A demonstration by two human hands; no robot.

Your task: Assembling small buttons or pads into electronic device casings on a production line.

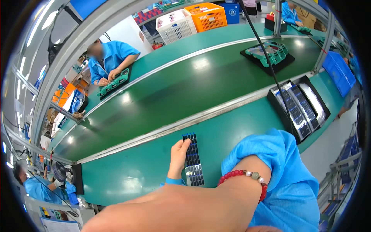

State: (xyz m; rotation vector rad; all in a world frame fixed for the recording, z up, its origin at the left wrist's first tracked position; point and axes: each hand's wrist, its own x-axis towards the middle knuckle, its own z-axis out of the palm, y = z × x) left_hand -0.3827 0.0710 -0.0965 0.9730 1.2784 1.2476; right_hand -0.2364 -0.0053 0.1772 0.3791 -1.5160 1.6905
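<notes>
Over the green worktop, my left hand (178, 153) pinches the upper end of a strip of small black adhesive-looking pieces (193, 158) between thumb and fingers. The strip hangs lengthwise, with a shiny silvery band partway down and blue tips at its top edge. My right hand (166, 208) is raised close to the camera, large across the lower part of the picture. A red bead bracelet circles its wrist, below a bunched blue sleeve. This hand's fingers are blurred and cut off, so what they hold, if anything, is hidden.
A black tray (299, 108) with more dark strips and silvery sheets lies at right, beside a blue bin (339, 73). Beyond a metal rail runs a green conveyor belt (185, 85). Green frames (270, 54) lie on a black mat there. A co-worker (112, 60) handles another frame opposite.
</notes>
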